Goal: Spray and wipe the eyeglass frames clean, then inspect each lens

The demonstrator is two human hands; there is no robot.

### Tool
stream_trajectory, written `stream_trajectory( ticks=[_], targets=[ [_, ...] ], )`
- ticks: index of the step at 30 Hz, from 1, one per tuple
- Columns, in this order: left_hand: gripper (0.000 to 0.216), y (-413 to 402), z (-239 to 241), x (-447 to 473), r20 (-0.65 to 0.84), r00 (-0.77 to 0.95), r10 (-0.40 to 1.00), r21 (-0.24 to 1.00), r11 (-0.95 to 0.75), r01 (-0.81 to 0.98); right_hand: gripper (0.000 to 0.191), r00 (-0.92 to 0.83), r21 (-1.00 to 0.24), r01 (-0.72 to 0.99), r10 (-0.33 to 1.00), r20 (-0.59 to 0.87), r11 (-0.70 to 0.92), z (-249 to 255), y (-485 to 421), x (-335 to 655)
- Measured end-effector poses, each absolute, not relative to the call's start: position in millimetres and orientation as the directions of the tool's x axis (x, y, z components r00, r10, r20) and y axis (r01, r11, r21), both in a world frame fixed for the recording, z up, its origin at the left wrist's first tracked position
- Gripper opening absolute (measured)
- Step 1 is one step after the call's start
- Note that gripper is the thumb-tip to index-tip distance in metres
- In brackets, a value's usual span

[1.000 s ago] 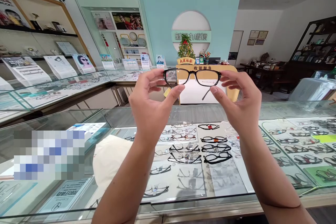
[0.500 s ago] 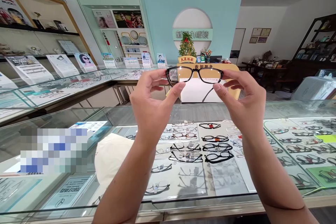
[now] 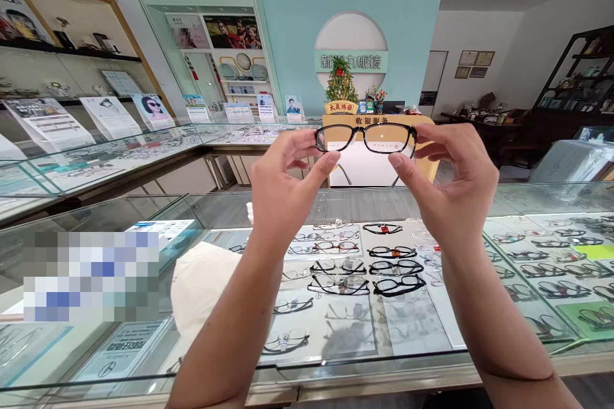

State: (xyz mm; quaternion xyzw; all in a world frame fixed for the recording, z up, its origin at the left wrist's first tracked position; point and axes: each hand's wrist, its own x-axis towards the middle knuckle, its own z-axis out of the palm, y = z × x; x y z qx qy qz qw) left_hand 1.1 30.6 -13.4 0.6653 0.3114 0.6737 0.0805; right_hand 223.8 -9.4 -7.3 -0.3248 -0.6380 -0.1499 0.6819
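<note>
A pair of black-framed eyeglasses (image 3: 359,130) is held up in the air, roughly level, above the glass counter. My left hand (image 3: 293,172) pinches its left end between thumb and fingers. At the other end, my right hand (image 3: 446,169) grips the frame by the right rim and hinge, thumb below the lens. Both temples are unfolded, and their dark tips show beneath the lenses. Below my forearms, several eyeglasses (image 3: 396,267) lie in rows inside the glass display case (image 3: 307,374). A cream-coloured cloth or paper (image 3: 204,284) rests beside my left forearm.
Another glass display counter (image 3: 119,153) runs along the left, with standing cards (image 3: 103,116) on top. Beyond my hands stands a wooden cashier desk (image 3: 426,134) with a plant (image 3: 340,83). A plastic-covered box (image 3: 566,160) is at the right.
The eyeglasses have shifted slightly right and turned, so both temple tips now show below the lenses. My two hands have moved a little to the right with them.
</note>
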Motion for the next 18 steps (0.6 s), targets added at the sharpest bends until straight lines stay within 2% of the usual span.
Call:
stream_trajectory(
  ticks=[5,12,18],
  targets=[
    [0.043,34.4,-13.4,0.2,0.831,-0.101,0.546,0.551,-0.786,0.280,0.031,0.097,-0.211,0.664,0.197,0.976,0.718,-8.4,-10.3,224.7],
    [0.044,41.5,-15.1,-2.2,0.817,-0.074,0.572,0.570,-0.784,0.246,0.029,0.121,-0.214,0.640,0.179,0.976,0.738,-6.6,-11.8,222.5],
    [0.044,44.5,-16.3,-0.5,0.860,-0.102,0.500,0.507,-0.819,0.267,0.030,0.145,-0.275,0.632,0.238,0.960,0.725,-6.7,-11.7,223.4]
  ],
)
